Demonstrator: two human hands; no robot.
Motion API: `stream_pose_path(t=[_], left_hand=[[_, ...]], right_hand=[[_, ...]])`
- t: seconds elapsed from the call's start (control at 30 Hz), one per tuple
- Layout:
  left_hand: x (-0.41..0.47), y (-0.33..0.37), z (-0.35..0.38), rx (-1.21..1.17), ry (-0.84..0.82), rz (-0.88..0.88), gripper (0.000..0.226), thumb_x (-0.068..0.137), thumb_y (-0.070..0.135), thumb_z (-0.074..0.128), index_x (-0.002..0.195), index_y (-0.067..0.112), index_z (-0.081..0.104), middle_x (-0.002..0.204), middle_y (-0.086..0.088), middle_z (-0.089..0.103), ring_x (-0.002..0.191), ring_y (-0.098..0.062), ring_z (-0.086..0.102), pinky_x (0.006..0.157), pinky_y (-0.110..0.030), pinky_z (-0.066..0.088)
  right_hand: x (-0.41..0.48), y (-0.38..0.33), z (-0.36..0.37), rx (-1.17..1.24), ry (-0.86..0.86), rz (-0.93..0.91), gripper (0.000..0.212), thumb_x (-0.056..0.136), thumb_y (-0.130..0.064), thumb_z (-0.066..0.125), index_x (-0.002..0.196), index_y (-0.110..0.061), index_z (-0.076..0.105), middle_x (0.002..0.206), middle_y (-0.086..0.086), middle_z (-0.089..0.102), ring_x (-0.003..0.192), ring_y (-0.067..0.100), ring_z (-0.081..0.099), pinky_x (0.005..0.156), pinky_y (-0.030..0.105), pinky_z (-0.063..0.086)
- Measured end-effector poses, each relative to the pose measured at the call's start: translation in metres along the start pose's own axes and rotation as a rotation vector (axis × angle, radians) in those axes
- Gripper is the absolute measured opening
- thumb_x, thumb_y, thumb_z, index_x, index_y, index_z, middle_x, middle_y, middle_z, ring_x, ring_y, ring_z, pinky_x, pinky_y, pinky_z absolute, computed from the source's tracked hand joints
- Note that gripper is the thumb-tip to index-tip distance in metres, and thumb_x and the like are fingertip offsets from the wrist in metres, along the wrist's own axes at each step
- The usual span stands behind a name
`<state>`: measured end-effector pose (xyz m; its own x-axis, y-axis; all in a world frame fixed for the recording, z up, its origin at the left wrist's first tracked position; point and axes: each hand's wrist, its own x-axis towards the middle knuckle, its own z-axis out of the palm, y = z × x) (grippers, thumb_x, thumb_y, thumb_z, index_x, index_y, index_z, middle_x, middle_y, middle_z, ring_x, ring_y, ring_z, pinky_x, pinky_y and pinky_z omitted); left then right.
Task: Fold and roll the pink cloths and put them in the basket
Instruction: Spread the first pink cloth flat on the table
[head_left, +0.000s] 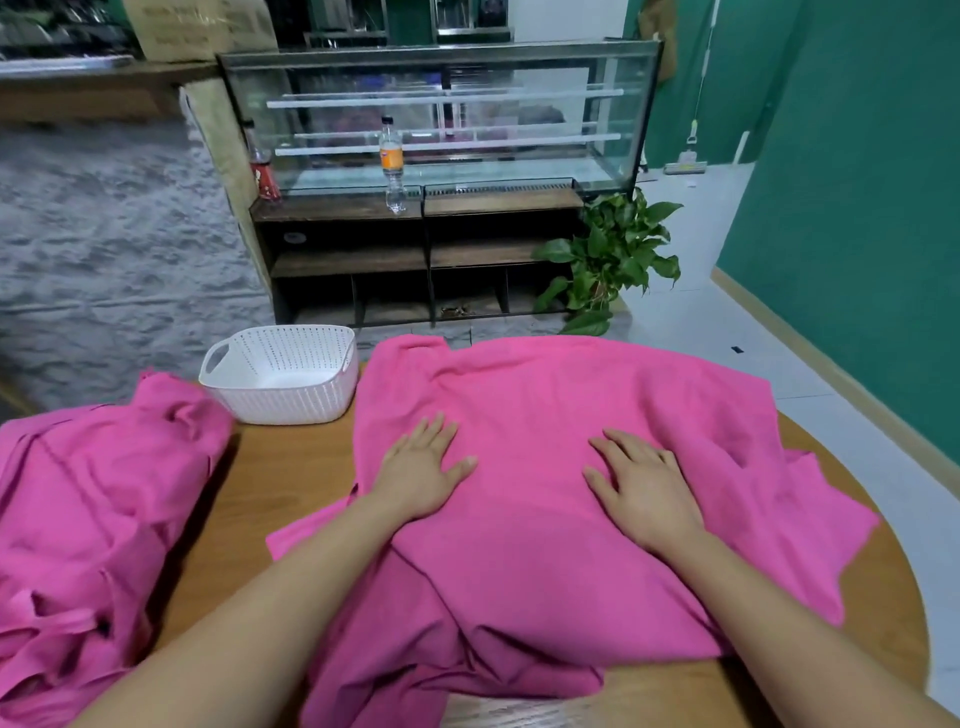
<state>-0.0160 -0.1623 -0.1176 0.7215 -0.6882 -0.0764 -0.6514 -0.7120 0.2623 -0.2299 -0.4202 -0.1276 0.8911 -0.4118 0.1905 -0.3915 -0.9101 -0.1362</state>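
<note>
A large pink cloth (524, 395) lies spread over the middle and right of the round wooden table (291, 467), its edges hanging past the far and right rims. My left hand (421, 467) lies flat on the cloth with fingers straight. My right hand (644, 483) presses flat on it too, a little to the right. A heap of more pink cloths (88, 519) sits crumpled at the table's left. The white perforated basket (283, 371) stands at the far left of the table, with nothing visible inside.
Beyond the table stands a dark wooden shelf (415, 249) with a glass display case (441, 114), two bottles on it. A potted green plant (608, 260) sits on the floor at the right. A green wall (857, 208) runs along the right.
</note>
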Motion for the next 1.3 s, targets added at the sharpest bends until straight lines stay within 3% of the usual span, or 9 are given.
stream_pose_path(t=[0.2,0.37,0.57,0.67,0.77,0.9,0.97,1.17,1.3], left_hand=[[0.016,-0.004,-0.008,-0.263,0.081,-0.029,0.064,0.104,0.058,0.053,0.156,0.022,0.05,0.17,-0.003,0.033,0.159,-0.017,0.024,0.127,-0.034,0.019],[-0.025,-0.01,-0.017,-0.444,0.211,0.003,0.042,0.101,0.038,0.068,0.138,0.017,0.065,0.141,0.001,0.064,0.131,-0.012,0.058,0.111,-0.022,0.038],[-0.105,0.001,-0.032,-0.515,0.377,0.145,0.048,0.094,0.054,0.062,0.13,0.022,0.067,0.133,0.009,0.062,0.126,-0.003,0.056,0.111,-0.016,0.036],[-0.15,0.014,-0.028,-0.5,0.439,0.2,0.038,0.091,0.047,0.07,0.123,0.026,0.067,0.133,0.008,0.054,0.133,-0.005,0.05,0.114,-0.021,0.035],[-0.192,0.035,-0.022,-0.456,0.479,0.245,0.028,0.089,0.037,0.076,0.113,0.026,0.067,0.12,0.009,0.05,0.123,-0.009,0.053,0.106,-0.026,0.041],[-0.235,0.063,-0.009,-0.376,0.403,0.418,0.01,0.096,0.029,0.071,0.105,0.026,0.067,0.102,0.012,0.052,0.096,-0.009,0.058,0.082,-0.029,0.049],[-0.245,0.071,0.007,-0.307,0.315,0.507,0.008,0.1,0.032,0.064,0.107,0.029,0.065,0.1,0.013,0.057,0.092,-0.011,0.061,0.079,-0.034,0.052],[-0.239,0.061,0.044,-0.292,0.341,0.42,0.016,0.097,0.023,0.066,0.113,0.024,0.068,0.108,0.011,0.06,0.103,-0.015,0.06,0.091,-0.04,0.051],[-0.241,0.061,0.045,-0.271,0.406,0.323,0.023,0.093,0.022,0.068,0.116,0.024,0.069,0.11,0.011,0.06,0.109,-0.017,0.058,0.093,-0.043,0.05]], right_hand=[[0.017,0.0,0.0,0.021,-0.007,0.02,0.052,0.106,-0.053,0.045,0.15,-0.027,0.055,0.159,-0.001,0.049,0.148,0.017,0.041,0.117,0.042,0.032],[0.012,0.0,-0.001,0.125,0.061,0.007,0.042,0.107,-0.042,0.051,0.142,-0.02,0.063,0.152,0.002,0.058,0.142,0.021,0.049,0.114,0.041,0.035],[-0.02,-0.036,-0.013,0.42,0.202,0.019,0.045,0.104,-0.048,0.042,0.123,-0.018,0.07,0.126,0.002,0.07,0.12,0.027,0.063,0.106,0.048,0.047],[-0.064,-0.07,-0.026,0.491,0.316,-0.017,0.03,0.104,-0.037,0.052,0.122,-0.019,0.069,0.124,0.0,0.066,0.117,0.025,0.06,0.104,0.047,0.045],[-0.117,-0.098,-0.035,0.433,0.383,-0.112,0.026,0.1,-0.027,0.057,0.122,-0.018,0.068,0.124,0.001,0.061,0.114,0.025,0.056,0.096,0.046,0.043],[-0.179,-0.111,-0.027,0.359,0.291,-0.362,0.02,0.095,-0.019,0.064,0.114,-0.017,0.07,0.108,0.002,0.06,0.095,0.029,0.058,0.078,0.046,0.046],[-0.193,-0.112,-0.025,0.369,0.202,-0.449,0.013,0.099,-0.022,0.064,0.111,-0.018,0.07,0.099,-0.001,0.062,0.089,0.026,0.061,0.075,0.044,0.051],[-0.19,-0.116,-0.029,0.34,0.194,-0.374,0.014,0.097,-0.03,0.067,0.104,-0.019,0.066,0.103,-0.004,0.055,0.095,0.022,0.056,0.081,0.037,0.048],[-0.187,-0.115,-0.021,0.234,0.179,-0.303,0.019,0.099,-0.036,0.064,0.113,-0.023,0.067,0.106,-0.003,0.055,0.098,0.026,0.054,0.083,0.043,0.046]])
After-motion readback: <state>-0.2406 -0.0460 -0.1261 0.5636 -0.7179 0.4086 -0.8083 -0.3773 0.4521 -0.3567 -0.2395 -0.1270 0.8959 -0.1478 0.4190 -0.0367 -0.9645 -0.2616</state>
